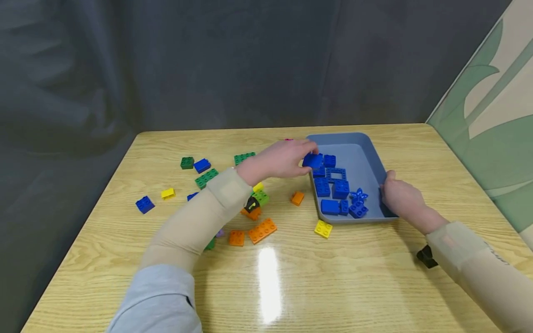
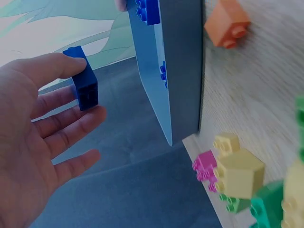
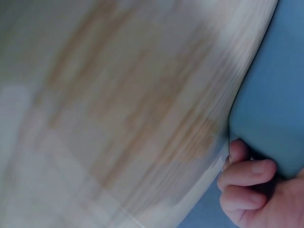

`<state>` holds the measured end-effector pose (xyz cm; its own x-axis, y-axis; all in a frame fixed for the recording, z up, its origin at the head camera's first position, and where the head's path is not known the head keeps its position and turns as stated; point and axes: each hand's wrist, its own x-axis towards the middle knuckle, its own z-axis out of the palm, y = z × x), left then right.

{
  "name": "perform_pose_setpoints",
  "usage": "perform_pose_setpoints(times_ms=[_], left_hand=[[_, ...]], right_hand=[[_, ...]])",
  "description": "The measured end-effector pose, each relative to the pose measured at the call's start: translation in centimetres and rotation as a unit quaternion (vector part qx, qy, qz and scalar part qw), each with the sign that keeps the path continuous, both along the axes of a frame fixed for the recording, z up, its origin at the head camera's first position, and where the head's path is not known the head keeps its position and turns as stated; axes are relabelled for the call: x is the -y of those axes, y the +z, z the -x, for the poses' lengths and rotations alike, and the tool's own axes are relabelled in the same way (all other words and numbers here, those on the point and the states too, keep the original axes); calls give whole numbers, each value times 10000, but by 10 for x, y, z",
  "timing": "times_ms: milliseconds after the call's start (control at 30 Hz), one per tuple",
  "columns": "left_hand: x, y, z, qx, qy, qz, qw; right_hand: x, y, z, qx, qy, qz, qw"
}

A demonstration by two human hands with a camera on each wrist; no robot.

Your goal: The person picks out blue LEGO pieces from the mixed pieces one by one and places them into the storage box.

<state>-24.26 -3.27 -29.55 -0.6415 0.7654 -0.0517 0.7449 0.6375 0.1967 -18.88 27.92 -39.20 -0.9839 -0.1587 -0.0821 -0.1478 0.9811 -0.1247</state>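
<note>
Left of the left hand [image 1: 287,159] we see loose studded bricks [image 1: 145,204] scattered on the tabletop [image 1: 333,282], a yellow brick [image 1: 168,194] among them. That hand pinches a smooth-sided blue brick [image 1: 312,161] between thumb and fingers — a light hold, we judge, easy to release — with the little finger free and the forearm reaching forward and rightward. Just right of it, blue bricks [image 1: 340,189] lie in the blue-grey tray [image 1: 360,159], perhaps grouped by colour. Beyond, the right hand [image 1: 401,199] curls round the tray's right wall, probably steadying it.
</note>
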Motion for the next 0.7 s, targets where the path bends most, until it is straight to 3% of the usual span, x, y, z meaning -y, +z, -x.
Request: perform_pose_setpoints(times_ms=[333,700], left_hand=[[-56,0,22,-20,-105,505,9987],[-116,-19,28,493,360,587,9964]], right_hand=[[-1,0,-2,-52,15,-36,10000],[-3,3,-4,-24,34,-4,10000]])
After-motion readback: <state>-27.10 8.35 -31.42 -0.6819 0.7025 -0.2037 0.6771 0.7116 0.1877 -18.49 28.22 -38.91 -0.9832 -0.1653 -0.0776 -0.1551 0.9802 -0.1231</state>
